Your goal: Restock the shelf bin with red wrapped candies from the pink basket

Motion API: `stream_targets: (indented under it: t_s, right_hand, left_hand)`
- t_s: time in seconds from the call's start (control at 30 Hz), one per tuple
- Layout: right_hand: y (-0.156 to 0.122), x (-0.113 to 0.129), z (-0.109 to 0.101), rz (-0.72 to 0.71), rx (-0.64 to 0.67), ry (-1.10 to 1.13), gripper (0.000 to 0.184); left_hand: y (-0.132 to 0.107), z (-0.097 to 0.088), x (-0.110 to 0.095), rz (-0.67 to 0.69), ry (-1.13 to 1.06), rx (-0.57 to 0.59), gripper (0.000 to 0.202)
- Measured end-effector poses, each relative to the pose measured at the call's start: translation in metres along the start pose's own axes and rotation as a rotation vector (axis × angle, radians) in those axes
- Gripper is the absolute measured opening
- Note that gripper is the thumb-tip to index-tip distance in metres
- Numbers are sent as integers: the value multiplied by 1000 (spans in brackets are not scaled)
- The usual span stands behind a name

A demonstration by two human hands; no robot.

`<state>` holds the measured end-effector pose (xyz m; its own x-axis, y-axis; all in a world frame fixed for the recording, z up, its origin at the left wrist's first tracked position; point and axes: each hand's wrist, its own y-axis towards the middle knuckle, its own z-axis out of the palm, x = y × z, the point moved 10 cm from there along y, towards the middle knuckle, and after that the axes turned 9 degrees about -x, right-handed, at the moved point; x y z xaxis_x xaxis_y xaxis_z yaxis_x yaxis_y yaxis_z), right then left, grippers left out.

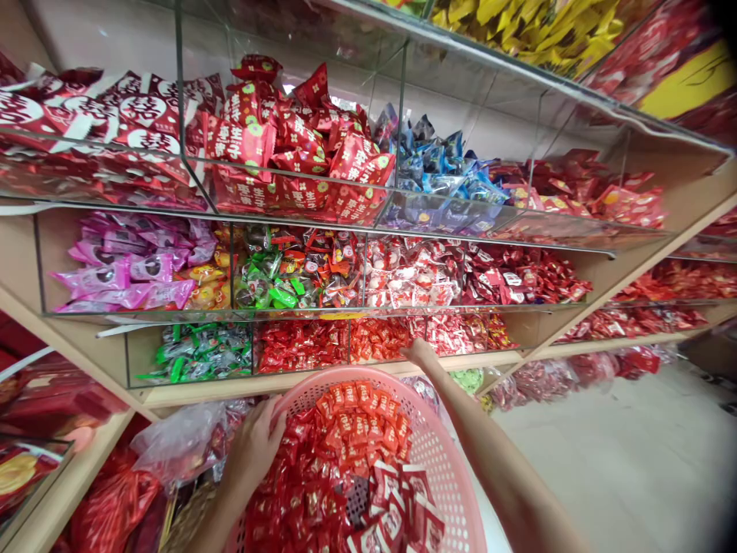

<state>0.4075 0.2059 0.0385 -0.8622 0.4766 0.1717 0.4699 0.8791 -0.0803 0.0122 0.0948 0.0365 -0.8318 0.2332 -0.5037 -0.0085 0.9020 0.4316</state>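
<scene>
A round pink plastic basket with a perforated wall is in front of me. My left hand is closed over its left rim. Inside lie orange-red wrapped candies towards the back, darker red wrapped candies on the left, and red-and-white packets at the front right. Beyond the basket's far rim, my right hand is at the front edge of the bottom shelf, by a bin of orange-red candies. Its fingers are small, blurred and partly hidden, so their grip is unclear.
Clear-walled bins fill the shelves: red packets, blue packets, purple packets and green-wrapped sweets. A wooden shelf edge runs just behind the basket. Plastic bags sit below left; pale floor shows at right.
</scene>
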Motion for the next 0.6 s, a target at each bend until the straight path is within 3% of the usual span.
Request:
stream_targets:
  t_s: [0.13, 0.2, 0.3, 0.37, 0.5, 0.6]
  right_hand:
    - [-28, 2, -18, -64, -120, 43, 32]
    - [-59, 17, -30, -206, -191, 133, 28]
    - [-127, 49, -37, -493, -178, 336, 27]
    - [-173, 65, -36, -629, -125, 408, 26]
    - [-231, 80, -31, -745, -127, 437, 19]
    - [-247, 81, -20, -744, -76, 500, 18]
  left_hand:
    - [3, -9, 1, 5, 5, -75, 36]
    - [4, -20, -3, 6, -5, -153, 34]
    - [2, -30, -22, -39, -127, -197, 33]
    - [-3, -26, -42, -116, -316, -124, 32]
    - [-26, 8, -87, -352, -739, 230, 38]
    - [-38, 15, -95, -435, -775, 254, 35]
